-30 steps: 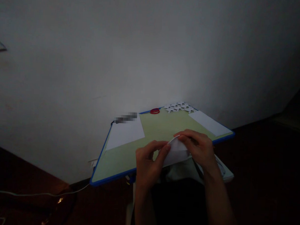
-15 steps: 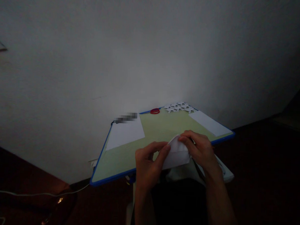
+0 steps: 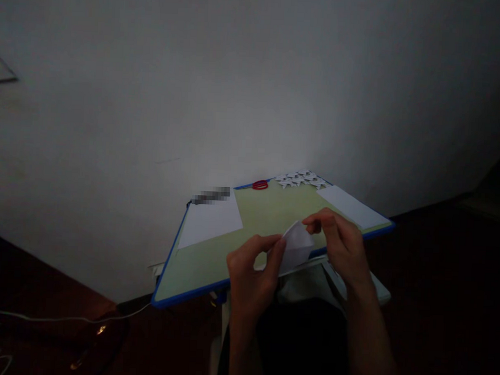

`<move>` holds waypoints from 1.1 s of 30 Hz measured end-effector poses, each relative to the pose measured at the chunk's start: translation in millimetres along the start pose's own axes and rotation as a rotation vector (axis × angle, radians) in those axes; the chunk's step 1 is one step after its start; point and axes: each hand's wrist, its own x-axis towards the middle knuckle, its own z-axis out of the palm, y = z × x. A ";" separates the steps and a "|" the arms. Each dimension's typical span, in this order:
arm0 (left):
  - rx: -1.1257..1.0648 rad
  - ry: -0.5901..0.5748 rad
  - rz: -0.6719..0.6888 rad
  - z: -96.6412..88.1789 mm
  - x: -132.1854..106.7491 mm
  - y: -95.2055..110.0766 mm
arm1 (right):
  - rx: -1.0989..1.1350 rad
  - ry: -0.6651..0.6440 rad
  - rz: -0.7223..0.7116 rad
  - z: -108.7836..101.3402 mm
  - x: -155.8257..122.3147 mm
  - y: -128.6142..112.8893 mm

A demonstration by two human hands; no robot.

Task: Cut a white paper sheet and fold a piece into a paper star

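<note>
A folded piece of white paper [image 3: 297, 248] with a pointed top is held up over the table's near edge. My left hand [image 3: 254, 270] pinches its left edge between thumb and fingers. Just right of the paper's tip is my right hand [image 3: 342, 241], its fingers bent and the thumb apart from them, with nothing seen between them. Its fingertips are close to the paper; whether they still touch it is hard to tell. The lower left part of the paper is behind my left hand.
The pale green table [image 3: 261, 210] has a blue rim. On it lie a white sheet [image 3: 211, 224] at left, another white sheet [image 3: 352, 206] at right, red-handled scissors [image 3: 260, 185] and several small folded white paper pieces [image 3: 300, 178] at the back. A wall [image 3: 237, 98] stands behind.
My right hand has let go of the folded paper's right side and moved slightly right, its thumb coming away. My left hand keeps its pinch, and the paper has turned a little.
</note>
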 end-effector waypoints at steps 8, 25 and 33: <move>-0.002 -0.166 0.031 0.1 -1.4 7.5 | -0.136 -0.017 -0.149 5.9 2.2 -2.3; -0.087 -0.138 -0.159 -1.8 -6.2 -1.4 | -0.112 0.016 -0.125 8.9 -0.3 -8.5; -0.068 -0.167 -0.085 -9.1 -2.4 -0.4 | 0.014 -0.054 -0.142 8.9 -1.6 -10.9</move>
